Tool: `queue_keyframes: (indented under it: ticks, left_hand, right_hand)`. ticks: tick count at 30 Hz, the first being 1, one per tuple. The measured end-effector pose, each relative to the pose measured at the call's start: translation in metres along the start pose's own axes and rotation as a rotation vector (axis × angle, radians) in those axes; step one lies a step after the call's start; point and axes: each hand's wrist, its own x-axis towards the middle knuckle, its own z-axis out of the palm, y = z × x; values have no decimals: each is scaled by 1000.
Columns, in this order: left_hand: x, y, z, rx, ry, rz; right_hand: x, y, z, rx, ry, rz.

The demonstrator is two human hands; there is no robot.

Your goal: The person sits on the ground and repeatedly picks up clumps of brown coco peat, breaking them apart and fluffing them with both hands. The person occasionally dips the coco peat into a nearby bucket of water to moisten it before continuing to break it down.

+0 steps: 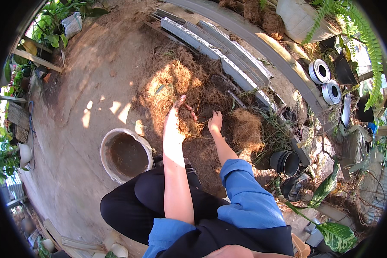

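Observation:
My left hand (174, 124) is cupped around a clump of brown coir-like fibre (191, 126), its fingertips smeared with dirt. Just to its right, my right hand (215, 123) reaches over dark soil with bent fingers. Whether it pinches anything is too small to tell. Beyond both hands spreads a loose heap of brown fibre (172, 82), partly in bright sun. Another matted fibre clump (247, 129) lies to the right of my right hand. A white plastic bucket (105, 154) with murky brown liquid stands on the ground left of my left forearm.
Metal channels (209, 48) lie behind the heap. Nested black plant pots (285, 163) rest on their side at right, near cut stems and a variegated leafy plant (337, 236). Two silvery rolls (319, 71) sit farther right. A large pale planter (304, 22) stands at the upper right.

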Motion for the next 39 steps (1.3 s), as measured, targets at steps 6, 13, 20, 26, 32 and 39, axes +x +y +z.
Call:
queue_keyframes:
  ticks: [6, 13, 20, 26, 32, 39]
  left_hand:
    - [2, 1, -4, -2, -15, -13]
    - [-3, 4, -8, -22, -5, -7]
    - [-4, 2, -3, 39, 3, -35]
    - [-7, 3, -1, 56, 3, -33]
    - [-5, 1, 2, 37, -11, -105]
    - [-15, 2, 5, 61, -21, -43]
  right_hand:
    - [3, 3, 7, -98, 59, -267]
    - [-33, 18, 6, -38, 20, -539]
    - [-88, 15, 7, -249, -19, -576]
    - [-83, 14, 9, -6, -149, -458]
    - [-84, 13, 28, -299, -106, -619]
    - [-83, 31, 20, -94, -74, -499]
